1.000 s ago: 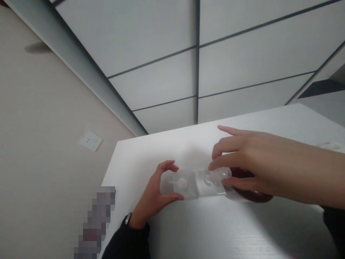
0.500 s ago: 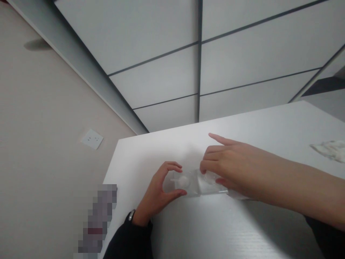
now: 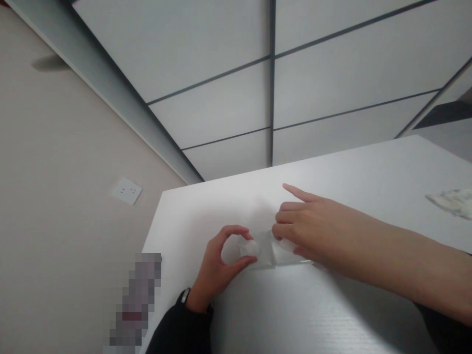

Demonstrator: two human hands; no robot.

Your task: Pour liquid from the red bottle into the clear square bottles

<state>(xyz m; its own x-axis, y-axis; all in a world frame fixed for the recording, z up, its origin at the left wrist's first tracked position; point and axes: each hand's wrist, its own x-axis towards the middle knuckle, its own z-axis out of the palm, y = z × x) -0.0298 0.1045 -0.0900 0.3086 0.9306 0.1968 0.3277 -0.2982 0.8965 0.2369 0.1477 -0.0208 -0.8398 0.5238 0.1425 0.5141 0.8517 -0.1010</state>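
A clear, flat plastic piece (image 3: 266, 253) with a crease across its middle lies on the white table (image 3: 258, 305). On its left part is a small round whitish disc (image 3: 251, 248). The thumb and index finger of my left hand (image 3: 223, 258) curve round this disc and touch its edges. Over the right part of the plastic is my right hand (image 3: 306, 223), its fingers bent down around something round and clear, mostly hidden under them, while the little finger sticks out.
A crumpled whitish item (image 3: 452, 202) lies at the table's right side. Behind the table stand white panelled doors (image 3: 228, 108). The left wall holds a socket (image 3: 127, 191). A blurred-out object (image 3: 138, 295) is by the left table edge.
My left thumb and index finger have drawn closer together around the disc. My right hand has barely moved.
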